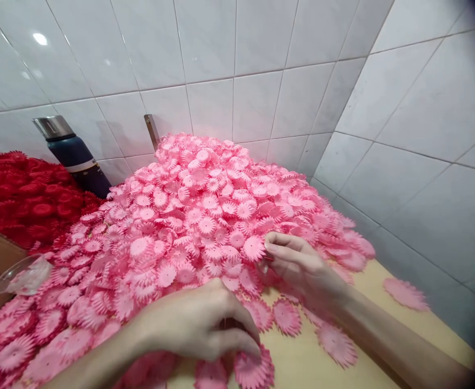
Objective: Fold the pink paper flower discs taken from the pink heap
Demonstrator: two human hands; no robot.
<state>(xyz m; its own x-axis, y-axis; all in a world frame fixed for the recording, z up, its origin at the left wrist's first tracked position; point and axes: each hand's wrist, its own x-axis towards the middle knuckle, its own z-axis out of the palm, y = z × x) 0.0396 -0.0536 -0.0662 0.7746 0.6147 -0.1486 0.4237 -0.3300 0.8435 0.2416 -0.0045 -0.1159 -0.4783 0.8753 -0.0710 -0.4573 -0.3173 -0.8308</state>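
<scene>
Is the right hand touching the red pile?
No, the right hand pinches a pink flower on the pink pile; the red pile lies far left.

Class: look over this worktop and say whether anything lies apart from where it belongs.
One pink flower lies alone near the right wall, apart from the pink heap. A few more are scattered flat on the bare table by the hands.

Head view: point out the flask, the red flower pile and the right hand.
flask (75,156), head view, on its dark blue body.
red flower pile (26,202), head view, middle of the heap.
right hand (298,265), head view, back of the hand.
</scene>
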